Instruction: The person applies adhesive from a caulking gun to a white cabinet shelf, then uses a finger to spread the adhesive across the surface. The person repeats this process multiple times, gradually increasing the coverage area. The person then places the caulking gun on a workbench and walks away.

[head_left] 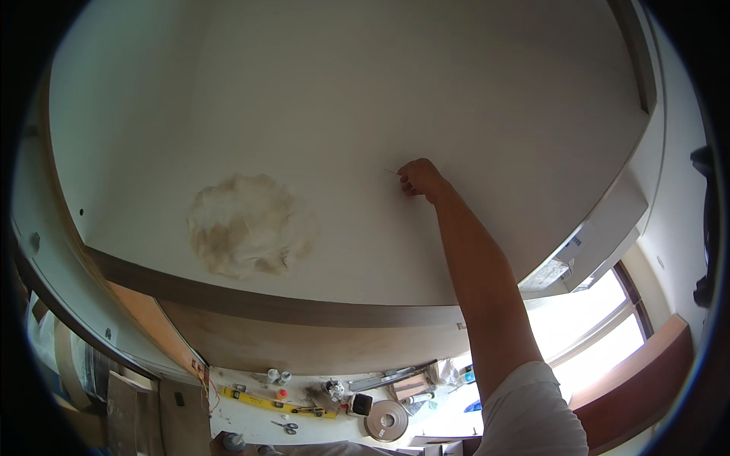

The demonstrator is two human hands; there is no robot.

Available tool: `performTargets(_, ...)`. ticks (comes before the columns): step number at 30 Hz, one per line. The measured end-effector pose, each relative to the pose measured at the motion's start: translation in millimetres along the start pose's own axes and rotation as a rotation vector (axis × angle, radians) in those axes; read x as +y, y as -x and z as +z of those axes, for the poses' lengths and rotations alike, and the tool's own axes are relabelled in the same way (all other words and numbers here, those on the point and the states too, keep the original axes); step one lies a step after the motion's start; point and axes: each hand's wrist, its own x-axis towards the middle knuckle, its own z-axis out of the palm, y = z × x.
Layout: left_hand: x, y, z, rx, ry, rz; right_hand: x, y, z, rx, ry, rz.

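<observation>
My right hand (419, 177) is raised up against the white ceiling (456, 91), fingers pinched on a small thin object (391, 172) that pokes out to the left; its kind is too small to tell. My bare right arm runs down to a white sleeve (532, 414) at the lower edge. A rough beige patch (247, 226) of filler or stain lies on the ceiling to the left of the hand. My left hand is out of the picture.
A brown trim band (289, 308) borders the ceiling panel. Below it a white surface (251, 418) carries a yellow level (266, 400), scissors (287, 427), a tape roll (386, 420) and small bottles. A bright window (601, 334) is at the right, an air vent (559, 266) above it.
</observation>
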Motion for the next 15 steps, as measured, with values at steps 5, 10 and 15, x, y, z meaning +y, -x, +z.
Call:
performTargets(5, -64.9, 52.1, -9.0, -0.027, 0.025, -0.416, 7.1, -31.1, 7.9, 0.040, 0.099, 0.027)
performTargets(10, -73.2, 80.4, -27.6, -0.042, 0.012, -0.561, 9.9, -48.4, 9.2, -0.019, 0.417, -0.086)
performTargets(15, -78.9, 80.9, -40.4, -0.139, -0.042, -0.539, 0.5, -49.8, 9.9, 0.036, 0.010, 0.183)
